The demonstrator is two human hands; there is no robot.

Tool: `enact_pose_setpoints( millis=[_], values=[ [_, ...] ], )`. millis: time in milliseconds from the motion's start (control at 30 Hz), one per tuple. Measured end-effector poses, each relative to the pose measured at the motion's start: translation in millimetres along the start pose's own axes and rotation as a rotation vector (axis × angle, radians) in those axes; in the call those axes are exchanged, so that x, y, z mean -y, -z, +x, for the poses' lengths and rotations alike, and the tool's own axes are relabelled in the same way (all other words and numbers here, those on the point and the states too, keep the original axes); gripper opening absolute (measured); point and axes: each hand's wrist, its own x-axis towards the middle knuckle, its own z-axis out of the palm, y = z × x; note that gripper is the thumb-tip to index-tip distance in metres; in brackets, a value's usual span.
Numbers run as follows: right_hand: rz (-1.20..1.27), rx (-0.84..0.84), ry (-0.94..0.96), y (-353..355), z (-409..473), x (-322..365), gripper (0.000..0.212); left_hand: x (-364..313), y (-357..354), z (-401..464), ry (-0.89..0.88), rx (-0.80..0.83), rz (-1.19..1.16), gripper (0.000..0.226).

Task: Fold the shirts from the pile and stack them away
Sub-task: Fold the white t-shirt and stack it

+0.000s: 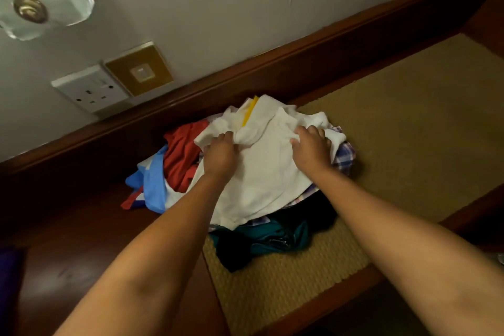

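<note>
Wall point(245, 8): pale, fills the upper half of the frame. Wooden surface point(68, 226): dark red-brown, raised back rail running from lower left to upper right. Woven mat point(409, 131): tan, set into the wooden surface, right half of the frame. Pile of shirts point(245, 172): centre of the frame, lying partly on the mat and partly on the wood, against the back rail. White shirt point(267, 172): topmost of the pile, crumpled, with a yellow strip showing at its far edge. Dark teal garment point(272, 237): near edge of the pile, on the mat, below the white shirt. Red shirt point(182, 155): left side of the pile, partly under the white one. Blue shirt point(152, 183): leftmost, on the wood, just beside the red. Plaid shirt point(345, 155): right edge of the pile, peeking out beneath the white shirt. Left hand point(221, 155): centre of the frame, grip clenched on a bunch of the white shirt at its upper left part. Right hand point(313, 147): right of the left hand, fingers curled, grip grasping the white shirt near its upper right edge. Wall socket point(91, 88): white, left of centre, above the rail. Gold switch plate point(140, 71): just beside the socket, to its right. Round metal fitting point(30, 9): upper left corner, under a clear cover.
</note>
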Motion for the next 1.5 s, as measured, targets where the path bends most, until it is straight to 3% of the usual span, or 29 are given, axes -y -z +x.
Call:
enact_pose_setpoints(
  millis=[100,300,467,567,667,800,900,1000,1167,1333,1433,1500],
  values=[
    [0.163,-0.08,0.015,-1.8,-7.2,-4.4,0.024,-0.1,8.0,-5.8,0.027,-0.089,-0.206,0.018],
    [0.465,-0.173,0.001,10.9,-41.3,-4.3,0.023,1.9,34.0,-44.1,0.083,-0.164,-0.418,0.026],
    [0.514,-0.198,-0.019,11.5,-95.6,-5.0,0.024,31.9,52.0,-91.3,0.163,-0.235,-0.522,0.03],
    [0.495,-0.129,-0.088,-0.7,-140.1,-17.6,0.019,65.6,51.2,-123.7,0.206,-0.17,-0.504,0.033],
    [0.324,0.072,-0.217,-22.4,-186.8,-40.1,0.023,93.7,49.0,-162.4,0.243,-0.08,-0.494,0.033],
    [0.21,0.347,-0.313,-45.9,-232.1,-53.6,0.027,126.0,35.5,-203.2,0.301,0.188,-0.429,0.036],
    [0.195,0.323,-0.332,-47.4,-244.9,-47.7,0.026,134.7,31.2,-214.5,0.222,0.358,-0.289,0.038],
    [0.151,0.146,-0.33,-34.4,-238.8,-30.6,0.028,127.1,33.5,-208.7,0.123,0.347,-0.262,0.036],
    [0.248,-0.047,-0.157,-10.1,-197.3,0.7,0.029,98.3,31.6,-172.2,0.071,0.214,-0.22,0.042],
    [0.278,-0.118,-0.103,5.9,-127.6,10.5,0.034,53.8,26.7,-117.8,0.011,0.146,-0.183,0.051],
    [0.186,-0.082,-0.144,12.9,-84.6,2.9,0.049,33.1,22.9,-85.8,0.079,0.269,-0.183,0.063],
    [0.142,0.017,-0.229,14.1,-60.3,-6.2,0.064,23.9,21.7,-74.3,0.133,0.345,-0.185,0.059]
  ],
)
